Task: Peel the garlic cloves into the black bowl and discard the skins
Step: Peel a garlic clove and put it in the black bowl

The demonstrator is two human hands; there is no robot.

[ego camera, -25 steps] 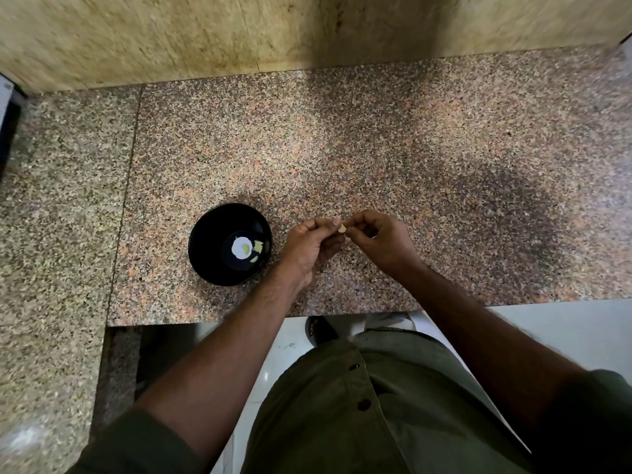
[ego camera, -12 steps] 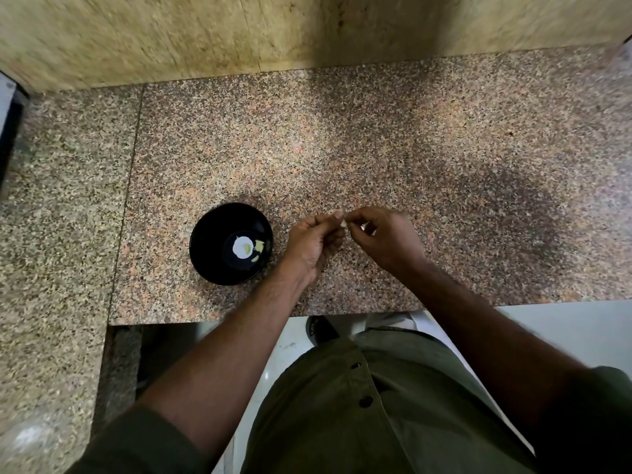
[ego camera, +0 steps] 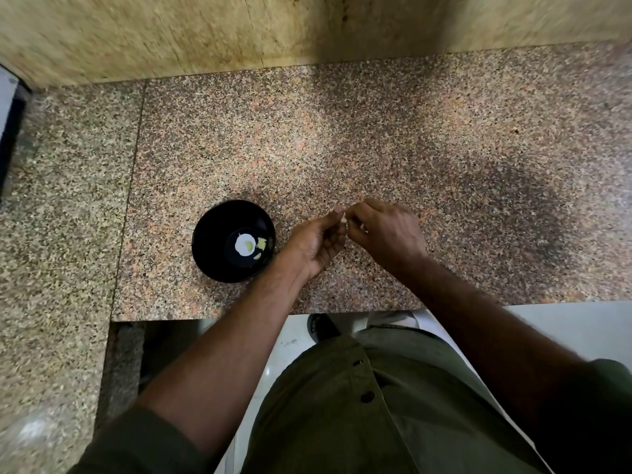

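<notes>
A small black bowl (ego camera: 219,234) stands on the speckled granite counter (ego camera: 342,138), left of my hands. Inside it lie a few pale peeled garlic pieces (ego camera: 261,243) beside a bright white glare spot. My left hand (ego camera: 316,239) and my right hand (ego camera: 386,230) meet just right of the bowl, fingertips together. Between them they pinch one small pale garlic clove (ego camera: 343,217), mostly hidden by the fingers.
A beige stone wall (ego camera: 239,32) rises behind the counter. A lighter granite slab (ego camera: 58,217) adjoins on the left, with a dark object (ego camera: 10,138) at the far left edge. The counter's front edge runs just below my wrists, with white floor and a sandal beneath.
Both hands have stayed close together over the counter, shifting slightly away from me. The fingers have worked around the clove, which now shows less between them.
</notes>
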